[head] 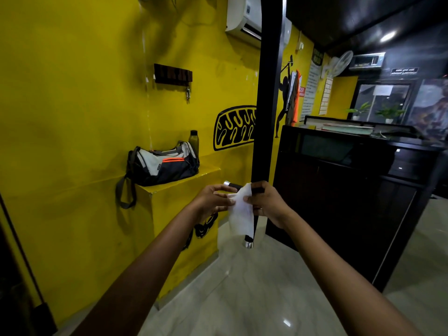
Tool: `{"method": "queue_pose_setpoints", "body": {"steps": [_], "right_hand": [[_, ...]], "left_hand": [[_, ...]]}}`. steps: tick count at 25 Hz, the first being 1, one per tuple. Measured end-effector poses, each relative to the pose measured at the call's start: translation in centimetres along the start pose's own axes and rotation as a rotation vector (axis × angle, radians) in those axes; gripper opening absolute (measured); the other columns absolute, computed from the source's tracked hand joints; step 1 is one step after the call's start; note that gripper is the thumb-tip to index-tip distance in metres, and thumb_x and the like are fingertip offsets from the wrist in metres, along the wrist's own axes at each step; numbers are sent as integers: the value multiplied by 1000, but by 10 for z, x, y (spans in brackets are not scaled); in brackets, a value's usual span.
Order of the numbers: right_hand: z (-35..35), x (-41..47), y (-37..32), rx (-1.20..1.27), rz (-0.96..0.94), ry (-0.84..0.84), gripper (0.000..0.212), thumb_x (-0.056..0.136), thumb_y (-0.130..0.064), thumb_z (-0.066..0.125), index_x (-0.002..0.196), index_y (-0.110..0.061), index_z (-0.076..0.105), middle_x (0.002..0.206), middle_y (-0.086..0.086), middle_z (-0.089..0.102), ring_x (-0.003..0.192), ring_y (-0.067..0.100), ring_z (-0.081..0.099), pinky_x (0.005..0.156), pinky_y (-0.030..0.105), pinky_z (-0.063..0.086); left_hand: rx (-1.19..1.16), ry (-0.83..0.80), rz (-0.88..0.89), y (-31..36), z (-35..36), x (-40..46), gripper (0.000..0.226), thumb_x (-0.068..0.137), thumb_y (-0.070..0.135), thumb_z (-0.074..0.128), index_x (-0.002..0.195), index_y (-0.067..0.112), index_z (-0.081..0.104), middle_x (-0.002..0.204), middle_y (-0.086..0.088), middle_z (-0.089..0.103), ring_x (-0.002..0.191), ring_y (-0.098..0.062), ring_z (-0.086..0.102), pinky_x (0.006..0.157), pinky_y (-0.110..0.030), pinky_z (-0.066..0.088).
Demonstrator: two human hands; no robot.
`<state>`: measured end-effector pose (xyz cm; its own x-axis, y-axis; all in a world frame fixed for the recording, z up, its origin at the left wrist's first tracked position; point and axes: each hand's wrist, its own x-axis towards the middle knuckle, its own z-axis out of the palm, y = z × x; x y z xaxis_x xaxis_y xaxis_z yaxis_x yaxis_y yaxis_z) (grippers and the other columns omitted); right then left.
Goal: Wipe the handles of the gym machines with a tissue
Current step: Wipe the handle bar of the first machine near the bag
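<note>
The tissue (240,209) is thin, soft white paper, creased. The handle (249,241) beneath it has a matt black grip with shiny metal end caps. Left of it, the duffel bag (162,163) is woven cloth; below, the floor (254,299) is glossy polished tile.

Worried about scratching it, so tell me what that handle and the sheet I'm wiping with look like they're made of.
The handle looks like black rubber or foam, matte, with shiny metal end caps that glint. The tissue looks like thin white paper, soft and creased, draping limply; it could be a nonwoven wipe.

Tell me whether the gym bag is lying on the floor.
No, the gym bag sits on the yellow ledge against the wall, next to a dark bottle.
</note>
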<state>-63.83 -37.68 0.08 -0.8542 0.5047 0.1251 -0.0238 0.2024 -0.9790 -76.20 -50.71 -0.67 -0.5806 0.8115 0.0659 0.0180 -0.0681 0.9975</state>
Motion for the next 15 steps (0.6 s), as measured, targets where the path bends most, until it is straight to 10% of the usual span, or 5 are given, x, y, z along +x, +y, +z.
{"method": "queue_pose_setpoints", "body": {"steps": [5,10,15], "right_hand": [[0,3,2,-76,-48,66,30,87,4,60,115,6,51,101,17,59,87,28,63,66,34,55],[-6,0,2,-191,-70,-42,25,82,3,66,106,8,63,100,11,63,88,19,64,70,24,56],[-8,6,8,-438,-159,48,23,75,-2,74,97,-1,71,101,12,67,94,21,64,81,30,56]], "left_hand": [[156,62,35,-3,2,1,24,78,-7,69,102,-4,66,97,-8,67,92,-19,65,68,-17,55],[522,121,119,-9,2,5,36,68,2,82,99,14,67,119,-7,63,105,-23,63,89,-40,54],[649,198,210,-12,9,4,29,72,4,79,99,11,69,117,-6,63,99,-20,61,75,-25,50]]}}
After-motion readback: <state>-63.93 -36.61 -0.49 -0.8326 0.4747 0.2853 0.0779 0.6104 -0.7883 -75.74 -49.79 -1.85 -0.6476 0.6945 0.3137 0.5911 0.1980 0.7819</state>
